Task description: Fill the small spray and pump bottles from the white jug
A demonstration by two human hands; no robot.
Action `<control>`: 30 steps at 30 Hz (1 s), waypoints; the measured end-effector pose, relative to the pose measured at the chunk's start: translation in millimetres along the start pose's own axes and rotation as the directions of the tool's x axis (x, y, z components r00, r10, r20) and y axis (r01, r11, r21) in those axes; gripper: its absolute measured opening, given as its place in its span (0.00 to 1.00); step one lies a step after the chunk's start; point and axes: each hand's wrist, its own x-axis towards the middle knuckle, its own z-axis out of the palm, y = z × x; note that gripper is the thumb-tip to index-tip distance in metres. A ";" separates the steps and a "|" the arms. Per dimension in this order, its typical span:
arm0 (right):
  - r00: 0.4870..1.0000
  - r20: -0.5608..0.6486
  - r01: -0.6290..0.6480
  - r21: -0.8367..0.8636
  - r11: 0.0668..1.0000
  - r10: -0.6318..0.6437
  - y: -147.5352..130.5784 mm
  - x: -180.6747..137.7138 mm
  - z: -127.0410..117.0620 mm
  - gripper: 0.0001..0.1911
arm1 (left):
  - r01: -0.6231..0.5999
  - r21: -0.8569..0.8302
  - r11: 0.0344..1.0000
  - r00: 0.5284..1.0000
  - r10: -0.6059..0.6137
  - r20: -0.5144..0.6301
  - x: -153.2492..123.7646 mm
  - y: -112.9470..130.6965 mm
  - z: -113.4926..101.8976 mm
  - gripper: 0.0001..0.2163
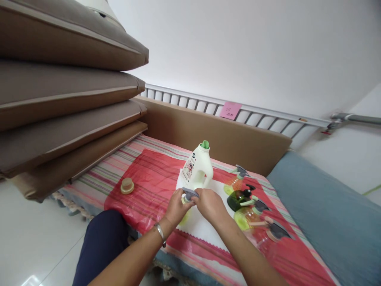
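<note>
My left hand and my right hand meet over a white cloth. Both are closed around the grey trigger head of a spray bottle, whose lower part shows yellow-green liquid. My left fingers pinch its neck, while my right fingers grip the head from the other side. Just behind them stands a white detergent jug, uncapped, with a green spout in its mouth. A translucent cap lies to the left on red plastic sheeting.
On the right are several bottles: a spray bottle, a dark green pump bottle, a yellow spray bottle and a pinkish spray bottle. Stacked cushions rise at left. A brown padded board backs the striped surface.
</note>
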 end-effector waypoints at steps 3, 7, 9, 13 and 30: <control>1.000 -0.006 -0.005 -0.004 1.000 0.005 1.2 -0.7 1.8 0.09 | 0.027 -0.053 0.998 0.999 -0.025 0.034 2.4 -3.3 0.9 0.09; 1.000 0.004 -0.006 -0.003 1.000 0.006 2.4 -1.0 2.8 0.10 | 0.052 -0.155 0.987 0.968 -0.012 0.250 12.2 -7.0 -12.1 0.09; 1.000 0.008 -0.003 0.001 1.000 0.003 1.7 -1.0 1.8 0.10 | 0.069 -0.186 0.980 0.946 -0.005 0.325 16.7 -8.3 -17.4 0.10; 1.000 0.014 -0.006 0.006 1.000 0.005 -0.3 0.2 -0.3 0.09 | 0.093 -0.188 0.978 0.959 -0.037 0.279 19.2 -13.4 -16.7 0.18; 0.999 0.036 -0.005 -0.014 1.000 0.006 -2.8 4.5 0.6 0.10 | 0.157 -0.234 0.959 0.905 -0.045 0.423 26.0 -17.6 -26.9 0.16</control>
